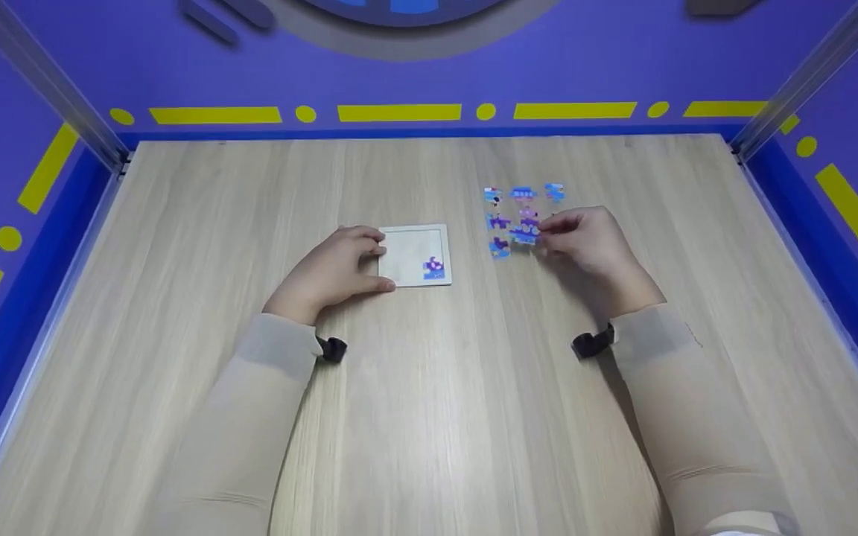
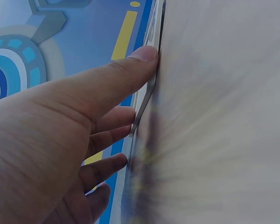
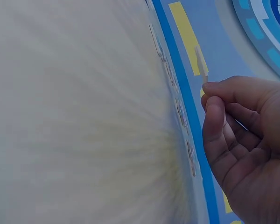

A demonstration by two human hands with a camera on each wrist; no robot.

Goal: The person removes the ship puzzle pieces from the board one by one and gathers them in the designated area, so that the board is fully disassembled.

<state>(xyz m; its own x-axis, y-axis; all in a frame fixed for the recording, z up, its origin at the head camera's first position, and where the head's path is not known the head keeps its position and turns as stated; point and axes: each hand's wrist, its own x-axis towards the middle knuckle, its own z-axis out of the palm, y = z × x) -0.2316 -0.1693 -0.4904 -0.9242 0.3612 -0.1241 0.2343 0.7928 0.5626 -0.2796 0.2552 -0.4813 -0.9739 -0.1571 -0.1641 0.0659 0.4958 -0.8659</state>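
A square, pale puzzle board (image 1: 408, 253) lies on the table, with one purple-and-blue jigsaw piece (image 1: 434, 269) in its lower right corner. My left hand (image 1: 341, 269) holds the board's left side, thumb at the near corner and fingertips along the edge; the left wrist view shows the thumb (image 2: 126, 70) against the board's thin edge. To the right, my right hand (image 1: 591, 240) pinches a jigsaw piece (image 3: 201, 64) between thumb and index finger, raised off the table. Other loose jigsaw pieces (image 1: 500, 222) lie in rough rows beside and beyond that hand, partly covered by it.
The wooden table (image 1: 429, 417) is bounded at the back by a purple wall (image 1: 429, 82) with yellow dashes, and by similar walls at both sides. Dark wrist straps (image 1: 332, 350) show below both sleeves.
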